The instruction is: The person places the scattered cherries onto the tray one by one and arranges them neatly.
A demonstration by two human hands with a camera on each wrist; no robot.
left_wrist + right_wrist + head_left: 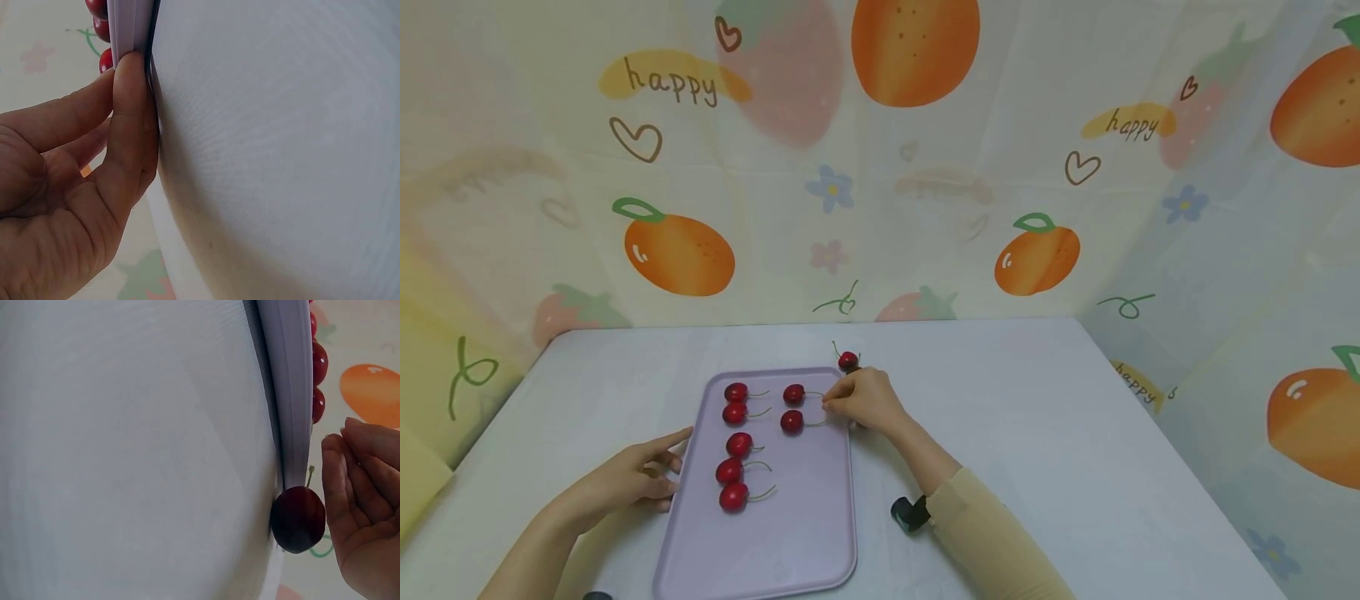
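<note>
A lilac tray (790,533) lies on the table with red cherries on it. Several cherries form a left column, among them the lowest cherry (733,497); two more, an upper cherry (793,395) and a lower cherry (792,422), sit to their right, stems pointing right. My right hand (868,402) reaches over the tray's right edge, thumb and fingertips close together by those two stems; whether a stem is pinched is unclear. My left hand (617,482) touches the left edge with fairly straight fingers. In the left wrist view a fingertip (130,65) rests against the tray's side.
Beyond the tray's top right corner a loose cherry (847,360) lies close to my right hand, which may hide more. In the right wrist view a dark cherry (299,520) shows beside the tray edge. A fruit-printed curtain (917,192) backs the white table (1000,400).
</note>
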